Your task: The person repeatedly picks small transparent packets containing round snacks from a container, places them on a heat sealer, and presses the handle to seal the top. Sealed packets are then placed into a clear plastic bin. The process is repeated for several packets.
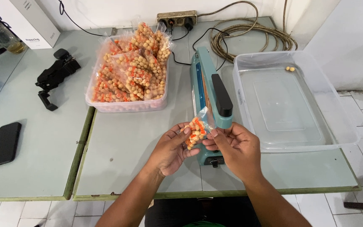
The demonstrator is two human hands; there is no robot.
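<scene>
I pinch the small snack bag w/ both hands, left hand cupping underneath, right hand gripping its open top, just in front of the heat sealer, probably lined up for its bar.

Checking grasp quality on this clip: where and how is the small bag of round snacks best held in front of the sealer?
Probably by the filled lower part of the small bag, pinched from both sides as the left hand and right hand do. Its clear empty neck points up toward the heat sealer, so gripping low likely keeps that flat strip free.
</scene>
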